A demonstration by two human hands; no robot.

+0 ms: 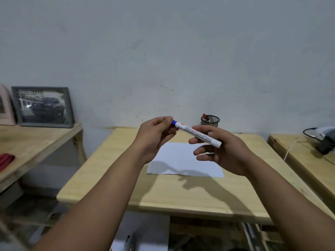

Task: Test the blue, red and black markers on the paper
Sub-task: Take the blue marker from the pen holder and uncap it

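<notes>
Two hands are on the blue marker (198, 134), which is held in the air above the paper (183, 160) in the middle of the worktop (181, 192). The left hand (155, 134) is closed around the blue cap end, the right hand (217, 147) is pinching the white barrel with its lower fingers loose. Looks like the cap is about to be pulled, so the usual trouble applies: a stuck cap popping off with a jerk could send the marker out of that light pinch, or get ink streaked across a finger. The red marker (204, 116) is seen in the mesh cup (210, 121) at the far edge; a black one can't be made out there. A wide swing could get that cup knocked over.
</notes>
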